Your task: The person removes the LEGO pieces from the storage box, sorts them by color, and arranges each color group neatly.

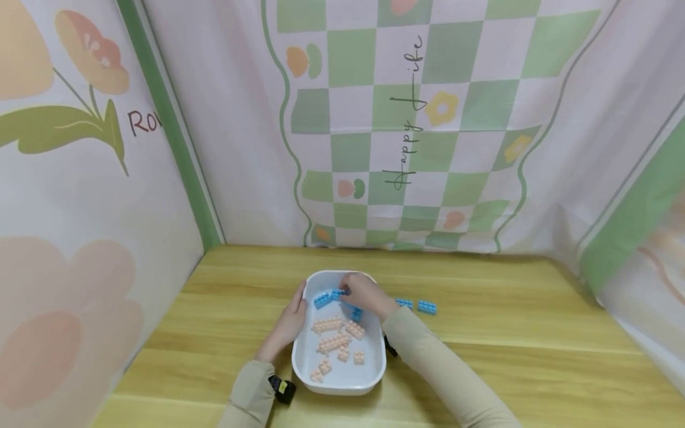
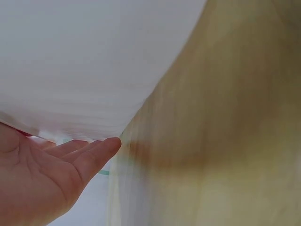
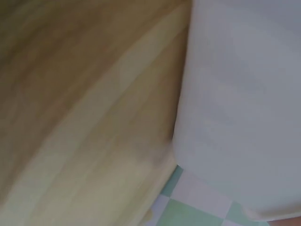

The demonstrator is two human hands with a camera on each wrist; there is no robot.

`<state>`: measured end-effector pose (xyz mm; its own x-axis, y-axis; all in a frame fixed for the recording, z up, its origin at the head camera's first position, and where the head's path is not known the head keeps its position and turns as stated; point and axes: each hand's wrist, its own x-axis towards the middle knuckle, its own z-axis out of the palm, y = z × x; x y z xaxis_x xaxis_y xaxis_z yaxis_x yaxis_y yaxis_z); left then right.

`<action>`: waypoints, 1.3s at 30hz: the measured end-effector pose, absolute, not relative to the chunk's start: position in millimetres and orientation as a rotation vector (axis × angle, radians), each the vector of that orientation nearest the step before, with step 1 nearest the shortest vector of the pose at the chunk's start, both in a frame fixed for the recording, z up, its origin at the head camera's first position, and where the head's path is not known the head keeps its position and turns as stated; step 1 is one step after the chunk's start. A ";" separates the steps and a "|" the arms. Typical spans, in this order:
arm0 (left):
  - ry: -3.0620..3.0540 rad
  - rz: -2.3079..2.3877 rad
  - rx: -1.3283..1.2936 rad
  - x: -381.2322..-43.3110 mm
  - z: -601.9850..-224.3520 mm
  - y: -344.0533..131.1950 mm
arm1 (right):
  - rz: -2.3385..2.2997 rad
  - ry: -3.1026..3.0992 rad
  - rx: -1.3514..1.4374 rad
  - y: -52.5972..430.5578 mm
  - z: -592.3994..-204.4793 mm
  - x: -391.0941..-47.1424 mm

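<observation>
A white plastic bin [image 1: 339, 386] stands on the table with blue building bricks [image 1: 322, 301] at its far end and several peach building bricks [image 1: 334, 342] nearer. My left hand [image 1: 291, 321] rests against the bin's left side; the left wrist view shows straight fingers [image 2: 96, 160] touching its outer wall. Reaching over the right rim, my right hand [image 1: 368, 294] pinches a blue building brick [image 1: 337, 294] among the others at the far end. Its fingertips are partly hidden, and the right wrist view shows mostly the bin's wall [image 3: 240, 103].
Two blue bricks [image 1: 427, 307] lie on the wooden table [image 1: 492, 321] right of the bin, one partly behind the right wrist. A checked cloth [image 1: 396, 142] hangs behind the table's far edge, and a printed curtain [image 1: 80, 238] flanks the left side.
</observation>
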<state>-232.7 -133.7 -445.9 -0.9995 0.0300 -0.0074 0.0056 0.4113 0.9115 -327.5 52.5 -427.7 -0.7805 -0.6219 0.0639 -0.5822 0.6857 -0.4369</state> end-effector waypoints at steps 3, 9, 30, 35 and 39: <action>2.617 1.698 0.035 -232.3 -444.8 -133.6 | -0.633 2.838 -1.031 51.6 -428.5 -327.3; 2.607 1.699 0.018 -231.9 -445.1 -133.9 | -0.575 2.885 -1.041 50.7 -428.4 -326.0; 2.600 1.699 0.031 -232.7 -448.0 -134.3 | -0.750 2.817 -0.960 55.8 -421.2 -322.0; 2.600 1.695 0.033 -232.3 -447.2 -134.2 | -0.848 2.809 -1.001 60.0 -412.5 -318.0; 2.589 1.701 0.026 -231.9 -446.3 -134.3 | -0.943 2.768 -1.021 65.7 -404.6 -312.9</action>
